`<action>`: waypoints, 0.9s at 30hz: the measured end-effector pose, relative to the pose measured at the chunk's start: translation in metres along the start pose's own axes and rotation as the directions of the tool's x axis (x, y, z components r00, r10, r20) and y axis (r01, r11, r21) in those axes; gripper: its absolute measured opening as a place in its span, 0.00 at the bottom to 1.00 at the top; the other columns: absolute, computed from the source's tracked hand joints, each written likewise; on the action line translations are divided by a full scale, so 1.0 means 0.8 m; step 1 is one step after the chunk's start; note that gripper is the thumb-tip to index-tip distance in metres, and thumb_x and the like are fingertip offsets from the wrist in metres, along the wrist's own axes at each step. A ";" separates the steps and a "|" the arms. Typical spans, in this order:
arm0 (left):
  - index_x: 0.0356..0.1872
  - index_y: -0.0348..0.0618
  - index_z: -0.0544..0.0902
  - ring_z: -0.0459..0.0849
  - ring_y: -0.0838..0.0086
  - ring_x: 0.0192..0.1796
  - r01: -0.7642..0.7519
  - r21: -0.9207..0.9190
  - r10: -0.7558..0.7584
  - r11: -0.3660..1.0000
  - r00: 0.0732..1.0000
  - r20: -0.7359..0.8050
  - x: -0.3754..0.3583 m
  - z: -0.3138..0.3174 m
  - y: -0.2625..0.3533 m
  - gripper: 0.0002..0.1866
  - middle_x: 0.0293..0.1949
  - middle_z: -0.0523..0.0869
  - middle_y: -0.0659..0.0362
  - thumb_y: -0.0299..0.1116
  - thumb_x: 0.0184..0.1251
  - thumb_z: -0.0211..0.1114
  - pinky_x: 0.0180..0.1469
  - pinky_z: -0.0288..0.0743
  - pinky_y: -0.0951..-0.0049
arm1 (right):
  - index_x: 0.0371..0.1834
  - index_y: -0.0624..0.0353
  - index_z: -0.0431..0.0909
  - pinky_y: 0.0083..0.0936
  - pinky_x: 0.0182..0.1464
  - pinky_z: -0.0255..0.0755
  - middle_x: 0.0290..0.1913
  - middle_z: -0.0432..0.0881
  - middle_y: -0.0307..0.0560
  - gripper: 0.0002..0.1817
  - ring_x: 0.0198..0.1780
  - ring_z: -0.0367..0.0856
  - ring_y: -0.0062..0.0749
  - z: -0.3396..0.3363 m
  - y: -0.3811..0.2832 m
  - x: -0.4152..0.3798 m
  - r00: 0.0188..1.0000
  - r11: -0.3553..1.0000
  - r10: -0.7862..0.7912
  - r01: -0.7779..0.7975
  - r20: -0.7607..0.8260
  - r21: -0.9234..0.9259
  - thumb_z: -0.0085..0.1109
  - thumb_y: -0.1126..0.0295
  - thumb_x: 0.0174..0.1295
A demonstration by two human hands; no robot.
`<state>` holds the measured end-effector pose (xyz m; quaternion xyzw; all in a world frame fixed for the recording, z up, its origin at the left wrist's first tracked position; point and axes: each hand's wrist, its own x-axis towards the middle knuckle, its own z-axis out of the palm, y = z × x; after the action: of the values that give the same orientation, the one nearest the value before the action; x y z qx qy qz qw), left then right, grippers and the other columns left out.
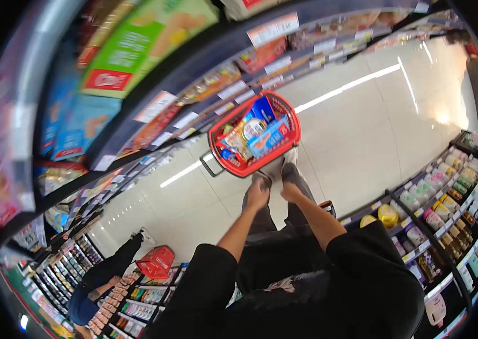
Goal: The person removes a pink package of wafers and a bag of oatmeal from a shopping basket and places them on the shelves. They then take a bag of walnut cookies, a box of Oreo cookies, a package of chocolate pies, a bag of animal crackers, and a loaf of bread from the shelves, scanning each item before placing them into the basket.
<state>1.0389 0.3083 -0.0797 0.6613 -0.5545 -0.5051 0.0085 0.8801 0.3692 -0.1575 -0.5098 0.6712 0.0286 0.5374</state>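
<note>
My left hand [259, 193] hangs low in front of my legs, its fingers curled; whether something is in them I cannot make out. Close beside it is my right hand [292, 193], also curled, with its palm side hidden. Just beyond both hands, at my feet, is a red shopping basket [292, 138] with a black handle [212, 168] at its left end. Inside lie several packaged goods, among them a light blue box [268, 138] and a dark blue package [261, 108]. A pale shoe [291, 155] shows at the basket's near edge.
Shelves of packaged food line the left, with a large green package [146, 45] close by. Shelves with bottles [420, 195] stand on the right. At lower left are another person [106, 271] and a second red basket [156, 263]. Pale tiled floor [357, 124] runs between.
</note>
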 end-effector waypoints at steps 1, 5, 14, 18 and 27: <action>0.49 0.41 0.73 0.77 0.52 0.50 0.083 -0.038 -0.078 0.996 0.992 0.102 -0.034 -0.012 0.020 0.22 0.47 0.78 0.44 0.33 0.51 0.63 0.54 0.70 0.60 | 0.38 0.63 0.78 0.42 0.47 0.72 0.41 0.79 0.62 0.16 0.47 0.78 0.53 -0.030 -0.002 -0.033 0.989 0.994 -0.024 0.039 0.147 -0.101 0.51 0.65 0.50; 0.45 0.44 0.77 0.79 0.55 0.48 -0.142 0.260 0.088 0.955 0.974 0.209 -0.100 -0.018 0.000 0.18 0.41 0.81 0.46 0.39 0.54 0.61 0.51 0.72 0.58 | 0.47 0.59 0.76 0.43 0.53 0.68 0.48 0.78 0.58 0.22 0.52 0.75 0.51 -0.084 -0.051 -0.081 0.894 0.911 -0.102 0.260 0.436 -0.321 0.52 0.57 0.53; 0.53 0.59 0.77 0.74 0.58 0.57 -0.331 0.317 0.040 0.889 0.744 0.667 -0.081 -0.026 -0.038 0.24 0.54 0.77 0.55 0.55 0.60 0.51 0.59 0.66 0.59 | 0.48 0.57 0.77 0.37 0.53 0.67 0.50 0.77 0.53 0.22 0.52 0.76 0.41 -0.054 -0.059 -0.080 0.727 0.898 0.043 0.273 0.685 -0.346 0.49 0.54 0.56; 0.53 0.53 0.77 0.74 0.61 0.57 -0.328 0.230 0.020 0.916 0.611 0.791 -0.080 -0.014 -0.017 0.24 0.55 0.76 0.55 0.53 0.62 0.50 0.60 0.63 0.65 | 0.42 0.57 0.78 0.38 0.50 0.67 0.44 0.78 0.53 0.19 0.48 0.77 0.44 -0.059 -0.079 -0.099 0.892 0.852 -0.149 0.335 0.427 -0.402 0.53 0.56 0.52; 0.46 0.36 0.80 0.80 0.73 0.42 0.185 0.092 -0.154 0.978 0.358 0.921 -0.049 0.005 -0.006 0.27 0.44 0.82 0.58 0.52 0.61 0.53 0.48 0.69 0.70 | 0.37 0.59 0.79 0.38 0.45 0.69 0.39 0.78 0.56 0.16 0.45 0.76 0.48 -0.094 0.008 -0.105 0.669 0.659 -0.709 0.515 -0.223 -0.549 0.58 0.60 0.49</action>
<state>1.0440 0.3413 -0.0587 0.3204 -0.3866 -0.7931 -0.3448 0.8152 0.3835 -0.0662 -0.8109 0.5266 -0.1178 0.2264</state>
